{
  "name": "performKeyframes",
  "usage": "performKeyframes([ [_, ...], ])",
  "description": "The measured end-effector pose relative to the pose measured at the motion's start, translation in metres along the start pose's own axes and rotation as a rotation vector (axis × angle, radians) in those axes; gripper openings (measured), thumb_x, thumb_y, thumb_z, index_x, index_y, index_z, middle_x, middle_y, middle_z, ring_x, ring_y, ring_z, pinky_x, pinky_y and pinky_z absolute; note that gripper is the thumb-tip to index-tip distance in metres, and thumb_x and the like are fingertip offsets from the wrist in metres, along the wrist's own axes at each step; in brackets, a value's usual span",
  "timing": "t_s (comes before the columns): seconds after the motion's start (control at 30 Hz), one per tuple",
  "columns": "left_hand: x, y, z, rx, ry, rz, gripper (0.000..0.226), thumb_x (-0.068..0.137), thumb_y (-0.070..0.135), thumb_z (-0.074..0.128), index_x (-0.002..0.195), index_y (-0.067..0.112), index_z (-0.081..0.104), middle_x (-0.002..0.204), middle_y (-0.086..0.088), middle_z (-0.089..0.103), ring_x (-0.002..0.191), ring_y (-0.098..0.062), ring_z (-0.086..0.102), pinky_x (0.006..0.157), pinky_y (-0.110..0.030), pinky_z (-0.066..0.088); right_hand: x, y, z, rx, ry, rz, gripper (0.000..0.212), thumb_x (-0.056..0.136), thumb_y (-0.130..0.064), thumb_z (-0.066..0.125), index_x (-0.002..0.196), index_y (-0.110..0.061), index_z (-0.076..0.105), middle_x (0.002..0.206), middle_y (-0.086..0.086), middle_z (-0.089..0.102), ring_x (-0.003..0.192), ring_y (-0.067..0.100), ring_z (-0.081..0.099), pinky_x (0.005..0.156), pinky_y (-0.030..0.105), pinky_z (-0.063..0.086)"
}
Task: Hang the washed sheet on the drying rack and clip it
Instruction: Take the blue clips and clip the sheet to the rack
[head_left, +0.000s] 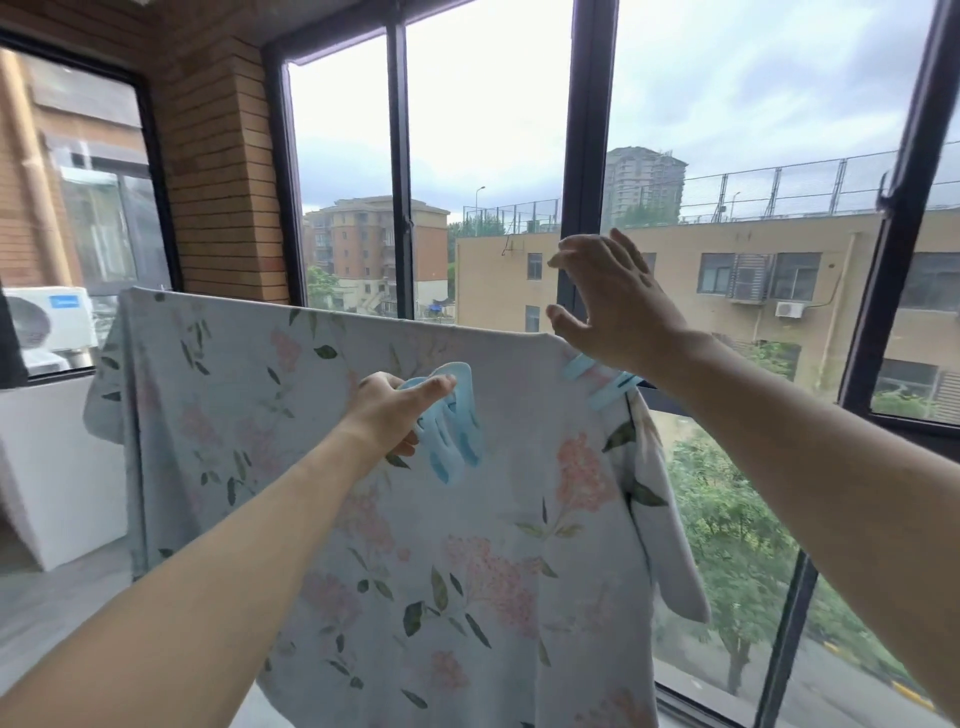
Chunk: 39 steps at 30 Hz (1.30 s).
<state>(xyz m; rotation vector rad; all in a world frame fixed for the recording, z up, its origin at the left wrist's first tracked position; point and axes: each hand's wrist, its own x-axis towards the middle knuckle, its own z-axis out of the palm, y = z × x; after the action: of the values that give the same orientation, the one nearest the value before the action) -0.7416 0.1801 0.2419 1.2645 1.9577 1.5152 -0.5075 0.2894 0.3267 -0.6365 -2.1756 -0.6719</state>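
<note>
A pale blue sheet (322, 467) with pink flowers and green leaves hangs over the top bar of the drying rack, which it hides. My left hand (389, 410) grips a large light blue clip (449, 421) in front of the sheet's upper middle. A second light blue clip (605, 387) sits on the sheet's top right corner. My right hand (613, 306) hovers just above that clip, fingers spread and holding nothing.
Tall dark-framed windows (587, 156) stand right behind the sheet. A brick pillar (223, 156) rises at the back left. A white cabinet (57, 467) stands at the left, with an air-conditioner unit (47, 322) beyond it.
</note>
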Motion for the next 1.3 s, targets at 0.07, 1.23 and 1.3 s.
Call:
performKeyframes([
  [0.07,-0.005,-0.008,-0.018,-0.06,-0.063,0.003,0.041,0.08,0.048,0.075,0.087,0.01,0.062,0.07,-0.003,0.068,0.057,-0.018,0.068,0.059,-0.036,0.062,0.001,-0.028,0.01,0.017,0.028,-0.046,0.047,0.087,-0.033,0.06,0.126,-0.007,0.054,0.137,0.013,0.049,0.132,0.029,0.042,0.12,0.044,0.016],
  [1.23,0.113,-0.274,-0.302,0.009,0.082,-0.258,0.071,0.07,0.02,0.082,0.131,0.013,0.046,0.112,-0.012,0.062,0.098,-0.028,0.064,0.083,-0.04,0.058,0.098,-0.359,0.355,0.781,-0.522,0.101,0.057,0.091,-0.025,0.059,0.142,-0.013,0.036,0.146,0.006,0.036,0.135,0.023,0.035,0.113,0.032,0.025],
  [1.3,0.127,-0.277,-0.317,0.018,0.104,-0.249,0.083,0.052,0.033,0.082,0.127,0.016,0.05,0.111,-0.008,0.063,0.098,-0.025,0.065,0.085,-0.039,0.058,0.117,-0.369,0.366,0.806,-0.53,0.075,0.058,0.091,-0.024,0.06,0.142,-0.013,0.036,0.147,0.006,0.036,0.134,0.023,0.036,0.111,0.03,0.025],
])
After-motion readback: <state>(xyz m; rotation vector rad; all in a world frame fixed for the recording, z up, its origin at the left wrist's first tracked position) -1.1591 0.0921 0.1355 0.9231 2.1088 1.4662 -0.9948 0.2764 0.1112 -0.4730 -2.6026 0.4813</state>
